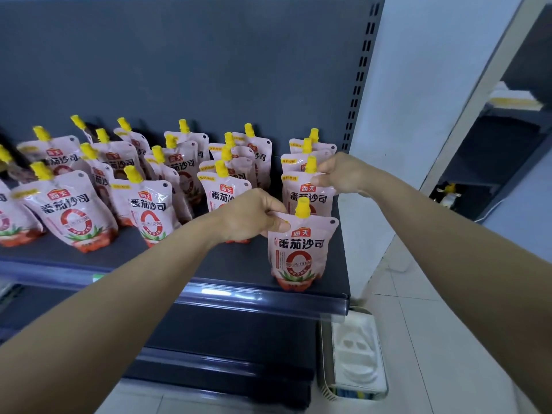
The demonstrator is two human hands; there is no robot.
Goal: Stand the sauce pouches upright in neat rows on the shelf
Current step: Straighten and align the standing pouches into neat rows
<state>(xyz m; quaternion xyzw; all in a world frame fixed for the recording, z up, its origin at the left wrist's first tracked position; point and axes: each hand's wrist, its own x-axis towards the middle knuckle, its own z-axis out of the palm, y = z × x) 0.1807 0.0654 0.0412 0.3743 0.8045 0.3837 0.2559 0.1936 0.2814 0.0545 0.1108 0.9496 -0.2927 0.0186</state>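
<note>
Several pink sauce pouches with yellow caps stand in rows on the dark shelf (185, 264). At the front right a pouch (301, 252) stands upright near the shelf's front edge; my left hand (254, 215) pinches its top left corner. Right behind it stands another pouch (307, 194), and my right hand (340, 173) pinches its top right part beside the yellow cap. Two more pouches (310, 147) stand behind that one in the same row. The rows further left, such as the front pouch (71, 213), lean slightly.
The shelf's front rail (254, 297) runs below my arms, with a lower shelf (227, 369) beneath. A slotted upright (358, 76) ends the shelf on the right. On the tiled floor lies a white moulded tray (355, 357). Another dark rack (493, 156) stands far right.
</note>
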